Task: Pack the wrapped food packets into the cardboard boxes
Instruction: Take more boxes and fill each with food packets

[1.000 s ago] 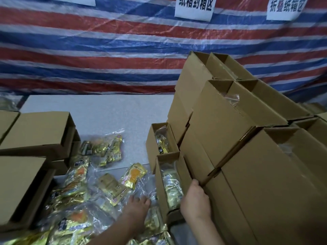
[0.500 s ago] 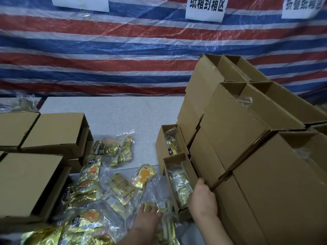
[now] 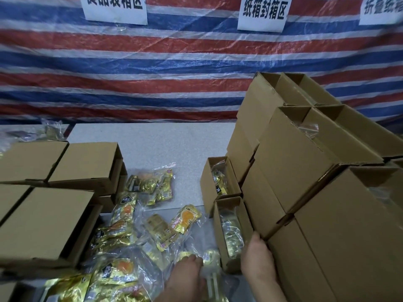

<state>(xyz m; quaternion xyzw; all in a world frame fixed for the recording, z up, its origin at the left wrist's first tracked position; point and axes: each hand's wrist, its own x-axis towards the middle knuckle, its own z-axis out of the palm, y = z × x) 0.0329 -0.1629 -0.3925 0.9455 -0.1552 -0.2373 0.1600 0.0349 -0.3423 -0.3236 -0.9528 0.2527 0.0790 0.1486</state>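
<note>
Packets: gold foil food packets in clear crinkled plastic wrap (image 3: pixel 161 231) lie heaped on the grey worktop (image 3: pixel 152 144), near centre.
Handling: judged light, soft, slippery; best pinched at the wrap edge.
Box: narrow open brown cardboard box (image 3: pixel 231 234), stiff, part-filled.
Left hand (image 3: pixel 187 273): grasps one packet.
Right hand (image 3: pixel 258 260): fingers hidden; grip cannot be told.

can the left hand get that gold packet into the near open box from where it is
Probably yes. The left hand grips a gold packet right beside the near open box, whose top is open. The right hand rests on its far edge, and a packet already inside leaves less room.
</note>
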